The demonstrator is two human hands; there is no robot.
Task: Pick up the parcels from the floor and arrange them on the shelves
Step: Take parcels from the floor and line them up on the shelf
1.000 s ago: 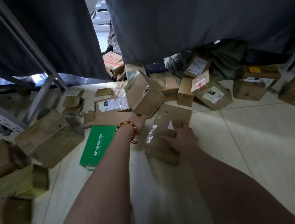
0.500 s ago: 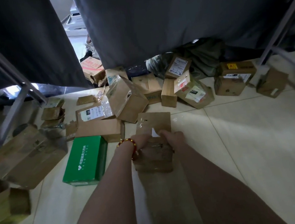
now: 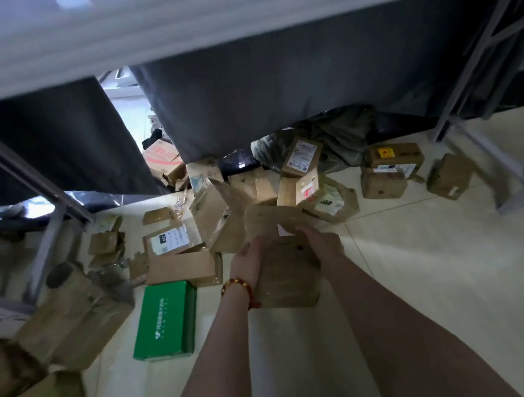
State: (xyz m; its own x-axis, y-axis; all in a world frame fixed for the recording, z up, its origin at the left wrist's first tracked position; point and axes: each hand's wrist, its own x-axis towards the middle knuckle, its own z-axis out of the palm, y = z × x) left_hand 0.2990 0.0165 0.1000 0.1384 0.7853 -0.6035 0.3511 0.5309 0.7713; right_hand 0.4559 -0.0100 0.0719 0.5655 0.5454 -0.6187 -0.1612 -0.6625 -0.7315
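A flat brown cardboard parcel (image 3: 287,272) with clear tape is held above the floor between both my hands. My left hand (image 3: 247,260), with a red bead bracelet at the wrist, grips its left edge. My right hand (image 3: 319,244) grips its right edge near the top. Several more cardboard parcels lie scattered on the tiled floor behind and to the left, among them a green box (image 3: 165,320) and a labelled box (image 3: 303,156). A pale shelf board (image 3: 233,18) crosses the top of the view, blurred.
Grey metal shelf legs (image 3: 47,242) stand at the left and another frame (image 3: 476,141) at the right. Dark curtains (image 3: 291,90) hang behind the pile. Large brown boxes (image 3: 75,320) crowd the lower left. Bare pale tiles (image 3: 442,275) lie to the right.
Both hands closed on the flat parcel and lifted it off the floor toward me. The view tilted upward, bringing the shelf board into sight.
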